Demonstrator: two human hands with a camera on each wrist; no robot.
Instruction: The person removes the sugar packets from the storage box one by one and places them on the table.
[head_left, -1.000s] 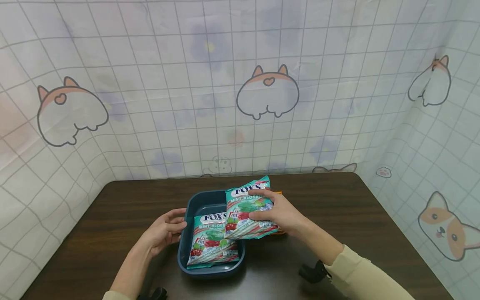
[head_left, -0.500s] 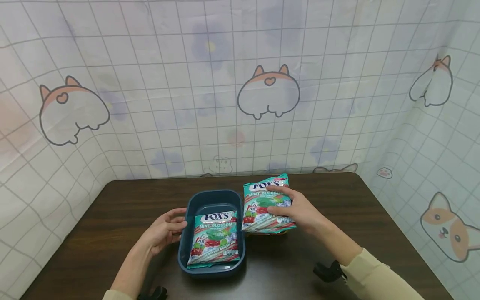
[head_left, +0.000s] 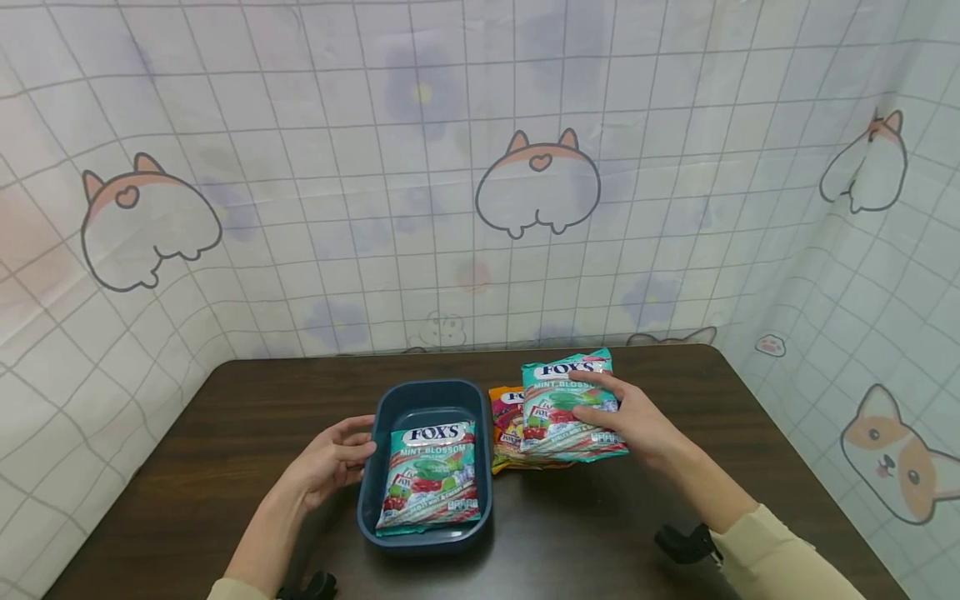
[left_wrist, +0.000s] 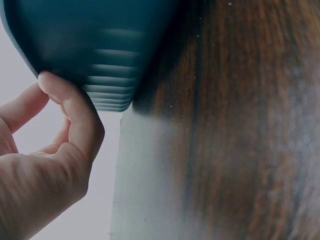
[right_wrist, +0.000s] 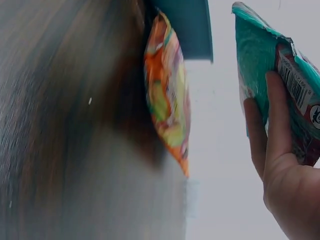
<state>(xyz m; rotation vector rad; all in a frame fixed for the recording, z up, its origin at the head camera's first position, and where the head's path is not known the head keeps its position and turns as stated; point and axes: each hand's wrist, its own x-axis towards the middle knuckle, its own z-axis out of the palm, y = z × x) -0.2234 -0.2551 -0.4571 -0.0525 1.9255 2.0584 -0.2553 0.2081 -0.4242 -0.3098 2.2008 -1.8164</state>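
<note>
My right hand (head_left: pixel 637 417) grips a teal bag of mint candy (head_left: pixel 562 408), with the thumb and a finger lying across its printed front. The right wrist view shows this teal bag (right_wrist: pixel 255 55) raised well off the table, with fingers on its back. Below it lies an orange candy bag (head_left: pixel 507 425), partly covered in the head view. A second teal candy bag (head_left: pixel 431 479) rests flat inside a dark blue bin (head_left: pixel 393 398). My left hand (head_left: pixel 330 462) touches the bin's left outer wall with loosely bent fingers; the thumb meets it near the rim.
The dark wood table (head_left: pixel 247 433) carries the bin and the orange bag side by side. Behind it hangs a white grid cloth (head_left: pixel 337 275) with cartoon dogs. A black wrist strap (head_left: pixel 684 546) sits under my right forearm.
My right hand has carried the teal bag rightward, from over the bin's right edge to over the orange bag, now more exposed. The left hand and the bin have stayed put.
</note>
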